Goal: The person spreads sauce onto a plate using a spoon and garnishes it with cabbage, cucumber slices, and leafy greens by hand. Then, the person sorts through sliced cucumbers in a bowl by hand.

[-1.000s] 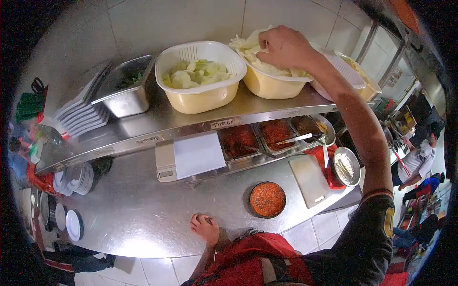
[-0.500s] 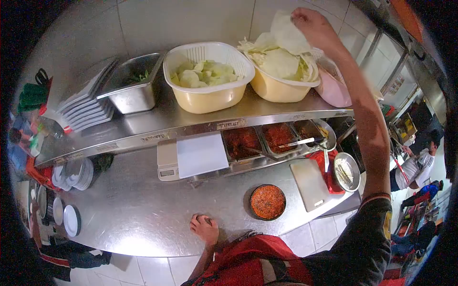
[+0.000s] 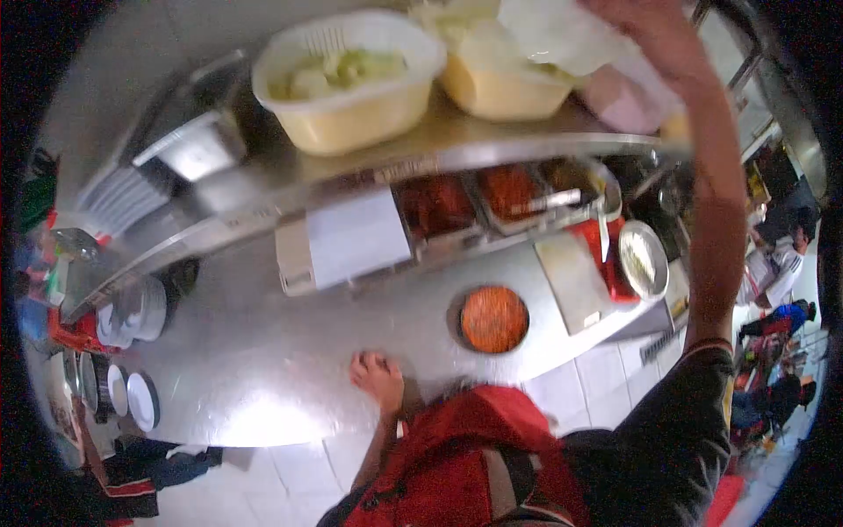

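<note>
My right hand is raised at the top right, its fingers closed on a pale, translucent cabbage leaf. Below the leaf, a cream basin of cabbage stands on the steel shelf. My left hand rests at the front edge of the steel counter, fingers curled, and whatever they may hold is hidden. A round dark dish with a chunky red topping sits to its right on the counter.
Another cream basin and a metal pan stand on the shelf. Sauce trays, a scale with a white sheet, a cutting board and a metal bowl lie below. A co-worker is at right.
My right hand has lifted the cabbage leaf out of the basin and moved up and right. My left hand has stayed at the counter edge. The view has shifted, and the shelf sits higher.
</note>
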Tool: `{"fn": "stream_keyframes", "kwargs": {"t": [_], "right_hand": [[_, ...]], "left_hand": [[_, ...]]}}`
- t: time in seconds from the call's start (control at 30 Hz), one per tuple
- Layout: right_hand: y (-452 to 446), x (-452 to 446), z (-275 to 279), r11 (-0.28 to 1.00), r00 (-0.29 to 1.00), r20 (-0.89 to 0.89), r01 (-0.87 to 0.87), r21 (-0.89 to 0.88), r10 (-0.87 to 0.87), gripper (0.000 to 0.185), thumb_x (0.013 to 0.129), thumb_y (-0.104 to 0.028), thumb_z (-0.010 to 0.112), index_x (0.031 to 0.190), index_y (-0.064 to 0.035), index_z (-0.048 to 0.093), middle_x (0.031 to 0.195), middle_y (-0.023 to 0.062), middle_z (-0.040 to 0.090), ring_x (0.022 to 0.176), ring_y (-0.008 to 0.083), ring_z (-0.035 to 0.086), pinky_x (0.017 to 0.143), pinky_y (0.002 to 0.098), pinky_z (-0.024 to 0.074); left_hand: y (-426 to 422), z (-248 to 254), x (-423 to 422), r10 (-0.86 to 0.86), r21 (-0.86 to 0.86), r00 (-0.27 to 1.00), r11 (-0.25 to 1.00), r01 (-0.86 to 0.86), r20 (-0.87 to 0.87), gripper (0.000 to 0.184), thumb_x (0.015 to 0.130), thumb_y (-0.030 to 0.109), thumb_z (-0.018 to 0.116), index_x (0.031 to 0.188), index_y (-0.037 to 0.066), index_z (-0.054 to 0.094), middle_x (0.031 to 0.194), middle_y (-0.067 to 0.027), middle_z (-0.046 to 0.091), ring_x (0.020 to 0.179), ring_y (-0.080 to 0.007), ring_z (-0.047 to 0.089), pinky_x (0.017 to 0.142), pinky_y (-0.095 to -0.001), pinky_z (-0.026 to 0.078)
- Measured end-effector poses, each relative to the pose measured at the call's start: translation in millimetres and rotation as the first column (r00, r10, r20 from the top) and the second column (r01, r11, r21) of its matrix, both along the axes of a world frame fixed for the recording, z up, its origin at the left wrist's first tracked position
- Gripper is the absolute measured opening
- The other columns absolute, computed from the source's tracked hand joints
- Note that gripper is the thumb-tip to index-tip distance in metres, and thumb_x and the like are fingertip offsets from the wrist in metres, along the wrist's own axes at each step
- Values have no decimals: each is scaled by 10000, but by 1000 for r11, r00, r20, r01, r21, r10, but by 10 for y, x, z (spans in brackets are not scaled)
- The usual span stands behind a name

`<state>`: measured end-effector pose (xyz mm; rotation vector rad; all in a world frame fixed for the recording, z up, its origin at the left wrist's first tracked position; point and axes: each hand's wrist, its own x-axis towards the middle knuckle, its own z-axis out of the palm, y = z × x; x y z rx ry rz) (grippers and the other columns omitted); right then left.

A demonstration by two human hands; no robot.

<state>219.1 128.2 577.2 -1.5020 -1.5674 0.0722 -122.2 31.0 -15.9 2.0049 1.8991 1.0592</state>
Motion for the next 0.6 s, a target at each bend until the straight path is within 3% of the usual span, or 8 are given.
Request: {"fn": "stream_keyframes", "kwargs": {"t": [0.07, 0.13, 0.2, 0.27, 0.37, 0.47, 0.53, 0.6], "right_hand": [[-300, 51, -167, 961, 969, 19, -241, -133, 245, 257, 888, -101, 706, 1115, -29, 610, 999, 98, 665, 945, 157, 652, 837, 278, 553], [-584, -124, -619, 960, 985, 27, -162, -227, 173, 267, 877, -102, 706, 1120, -27, 623, 966, 95, 678, 908, 151, 673, 789, 247, 559], [-729, -69, -1316, 799, 996, 82, 27, -600, 28, 202, 892, -206, 678, 1044, -73, 679, 942, 12, 690, 871, 126, 656, 792, 309, 526], [-826, -54, -2184, 769, 940, 128, -176, -615, 317, 156, 906, -211, 667, 1005, -90, 663, 943, 45, 704, 907, 144, 667, 821, 300, 516], [-887, 202, -3639, 732, 953, -108, -287, -618, 283, 126, 911, -156, 652, 996, -63, 651, 929, 91, 712, 875, 226, 687, 806, 352, 527], [-850, 278, -4397, 732, 968, -147, -250, -634, 203, 137, 883, -154, 681, 980, -60, 654, 908, 104, 708, 868, 253, 691, 801, 361, 526], [-792, 369, -4785, 722, 955, -217, -296, -626, 203, 72, 893, -26, 648, 963, -13, 643, 912, 66, 685, 864, 110, 626, 809, 294, 506], [-702, 396, -4877, 717, 956, -194, -292, -633, 218, 82, 880, -48, 660, 959, -24, 656, 923, 71, 684, 870, 143, 638, 811, 313, 510]], "left_hand": [[41, -47, -57, -46, -192, 999, 980, 49, 17, 286, 756, 242, 672, 992, 91, 616, 1292, -172, 509, 1257, -379, 420, 1052, -530, 296], [24, 43, 57, 60, -135, 993, 988, -73, -97, 274, 756, 226, 682, 991, 105, 614, 1300, -160, 513, 1259, -381, 418, 1035, -527, 309], [33, 74, 83, 59, -125, 991, 989, -75, -123, 259, 754, 199, 688, 992, 124, 619, 1314, -140, 511, 1251, -378, 421, 1016, -522, 318], [32, 138, 103, 53, -164, 992, 984, -71, -116, 255, 755, 187, 686, 995, 130, 620, 1317, -131, 508, 1241, -375, 425, 1008, -517, 320], [23, 120, 75, 45, -149, 995, 987, -59, -91, 248, 755, 175, 681, 993, 140, 624, 1315, -119, 504, 1228, -368, 430, 1000, -509, 319], [30, 129, 81, 38, -128, 997, 991, -47, -73, 234, 751, 176, 676, 977, 144, 628, 1302, -116, 508, 1221, -365, 432, 999, -504, 317], [29, 139, 65, 38, -136, 997, 990, -47, -69, 224, 748, 179, 672, 965, 144, 628, 1294, -116, 511, 1219, -366, 432, 998, -504, 318], [44, 135, 63, 46, -129, 997, 990, -53, -61, 220, 745, 188, 669, 957, 144, 632, 1294, -119, 513, 1219, -366, 432, 1002, -507, 315]]}}
